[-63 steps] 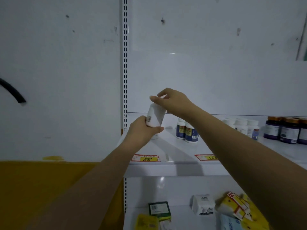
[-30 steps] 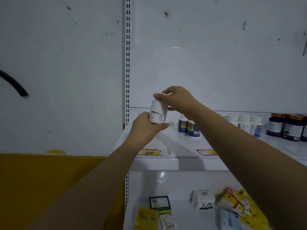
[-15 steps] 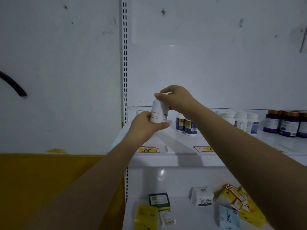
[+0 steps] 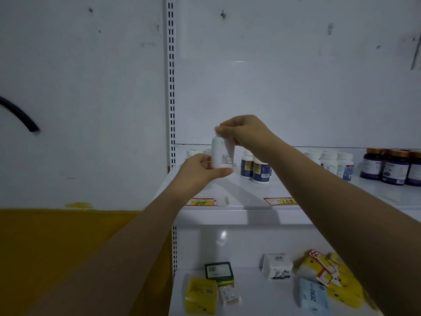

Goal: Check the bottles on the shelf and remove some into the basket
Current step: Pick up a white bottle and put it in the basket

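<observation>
Two hands on one white bottle (image 4: 222, 153) here: the left hand (image 4: 202, 170) has fingers and thumb wrapped round the bottom, and the right hand (image 4: 241, 131) is pinching the cap from above. The bottle's more or less upright, held in the air over the shelf (image 4: 239, 202), small print facing the camera.

Just right of the left thumb, under the right wrist, stand two blue-label bottles (image 4: 255, 168). A couple of white caps (image 4: 191, 152) peek out behind the left hand. Past the right forearm are some white bottles (image 4: 337, 161), then dark purple jars (image 4: 392, 167) further out.

The 88 price tag (image 4: 201, 202) sits right below the left hand. Under both forearms, the lower shelf (image 4: 262, 297) has a yellow box (image 4: 200, 295), a green box (image 4: 218, 271) and a white box (image 4: 276, 266).
</observation>
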`<state>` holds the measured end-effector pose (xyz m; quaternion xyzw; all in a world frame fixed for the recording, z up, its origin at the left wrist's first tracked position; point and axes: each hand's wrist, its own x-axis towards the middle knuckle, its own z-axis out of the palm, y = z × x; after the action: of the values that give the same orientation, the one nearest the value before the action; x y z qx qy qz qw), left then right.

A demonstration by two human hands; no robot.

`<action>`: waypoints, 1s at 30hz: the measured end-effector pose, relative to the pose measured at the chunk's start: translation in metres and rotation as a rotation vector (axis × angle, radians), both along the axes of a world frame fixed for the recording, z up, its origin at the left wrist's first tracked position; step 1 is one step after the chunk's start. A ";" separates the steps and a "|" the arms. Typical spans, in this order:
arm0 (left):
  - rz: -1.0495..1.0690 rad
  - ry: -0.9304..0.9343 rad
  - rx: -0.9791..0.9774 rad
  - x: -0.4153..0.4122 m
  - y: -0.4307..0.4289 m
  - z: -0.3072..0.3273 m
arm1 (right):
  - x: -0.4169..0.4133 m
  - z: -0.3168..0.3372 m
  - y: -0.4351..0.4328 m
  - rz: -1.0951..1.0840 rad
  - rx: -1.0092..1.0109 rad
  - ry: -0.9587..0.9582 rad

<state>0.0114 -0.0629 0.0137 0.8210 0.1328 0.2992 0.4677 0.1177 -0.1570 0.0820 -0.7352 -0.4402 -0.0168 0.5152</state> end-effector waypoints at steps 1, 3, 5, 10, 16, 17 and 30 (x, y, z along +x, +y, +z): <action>-0.018 0.019 0.003 0.000 0.001 0.000 | 0.000 -0.001 -0.001 0.029 0.012 0.015; -0.018 0.032 0.027 0.000 0.001 0.000 | -0.001 -0.002 -0.002 0.088 0.031 0.049; 0.014 0.010 0.038 0.000 0.001 0.000 | -0.003 -0.001 -0.002 0.127 0.023 0.062; 0.057 -0.048 0.020 -0.001 0.003 -0.003 | -0.002 0.005 -0.002 0.008 -0.098 -0.019; -0.014 0.014 -0.042 -0.005 0.005 -0.005 | 0.000 0.002 -0.004 0.065 -0.107 0.003; -0.016 0.013 -0.054 -0.006 0.007 -0.005 | 0.001 0.001 -0.005 0.079 -0.117 0.005; 0.048 0.014 -0.022 -0.006 0.011 -0.008 | -0.005 -0.002 0.003 0.007 -0.116 -0.057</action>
<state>0.0058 -0.0516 0.0062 0.8146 0.1588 0.3031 0.4684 0.1130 -0.1542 0.0796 -0.7616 -0.4574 -0.0106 0.4590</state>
